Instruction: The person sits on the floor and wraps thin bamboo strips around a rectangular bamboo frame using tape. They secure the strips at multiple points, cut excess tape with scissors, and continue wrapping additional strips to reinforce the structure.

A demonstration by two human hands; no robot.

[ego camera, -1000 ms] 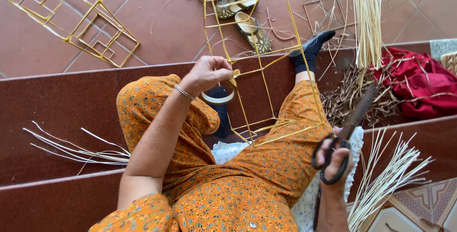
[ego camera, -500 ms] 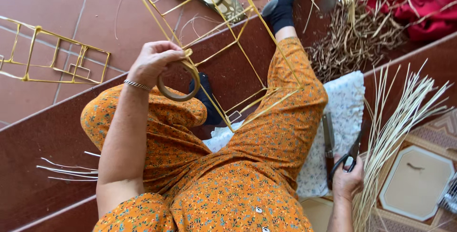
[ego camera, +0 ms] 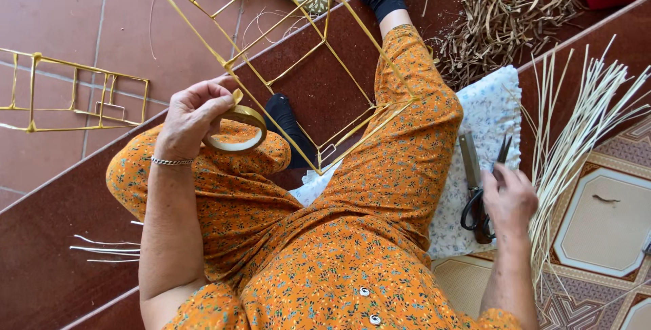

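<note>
Holding a roll of yellow tape (ego camera: 235, 130) pinched in the left hand (ego camera: 193, 118) right by the half-built stick frame (ego camera: 298, 66), with the right hand (ego camera: 508, 198) resting loosely curled on the scissors (ego camera: 480, 188) on the cloth (ego camera: 485, 127), so I'd guess plenty of joints are left to wrap.

Home craft spot on tiled floor steps (ego camera: 81, 25), where bamboo strips (ego camera: 576, 127), scrap piles (ego camera: 502, 11) and yellow stick frames (ego camera: 68, 93) are lying around.
</note>
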